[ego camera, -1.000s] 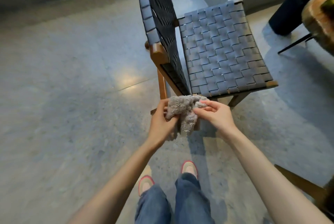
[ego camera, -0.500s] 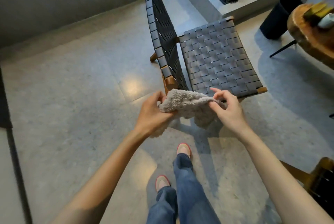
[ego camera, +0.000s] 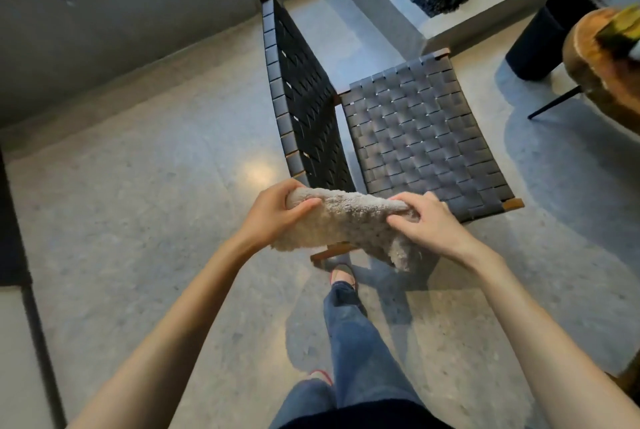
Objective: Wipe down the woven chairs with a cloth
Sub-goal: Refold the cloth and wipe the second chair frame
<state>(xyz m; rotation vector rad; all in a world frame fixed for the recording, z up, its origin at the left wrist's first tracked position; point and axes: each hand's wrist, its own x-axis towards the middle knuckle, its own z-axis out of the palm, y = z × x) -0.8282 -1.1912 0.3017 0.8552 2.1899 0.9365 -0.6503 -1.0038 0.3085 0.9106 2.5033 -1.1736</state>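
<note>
**Cloth pulled out wide between two hands**

Both hands have moved apart since a second ago. The cloth (ego camera: 346, 220) was a bunched lump then, and now it is stretched out.

Far to the left a thin dark pole (ego camera: 38, 342) stands up from the grey floor (ego camera: 138, 220). The floor between it and the chair is wide and bare.

The left hand (ego camera: 273, 212) grips the left end of the fluffy grey cloth, with fingers curled over the top and the thumb in front. The cloth's long side runs left to right, almost level, up in the air. Its lower edge sags, and one corner hangs down under the right hand (ego camera: 429, 224). That hand pinches the right end with bent fingers.

The cloth is held in front of the near end of the woven chair and hides that part. I cannot tell if it touches the chair.

The chair back (ego camera: 301, 106) stands up on the left. The chair seat (ego camera: 422, 137) lies to its right, so the chair faces right. Both run away from the person.

One leg in jeans (ego camera: 353, 331) steps close to the chair's near end.

Behind the chair is a raised grey ledge (ego camera: 381, 6). To the right stand a black bin (ego camera: 543, 37) and a round wooden table (ego camera: 602, 75), apart from the seat with floor between.
</note>
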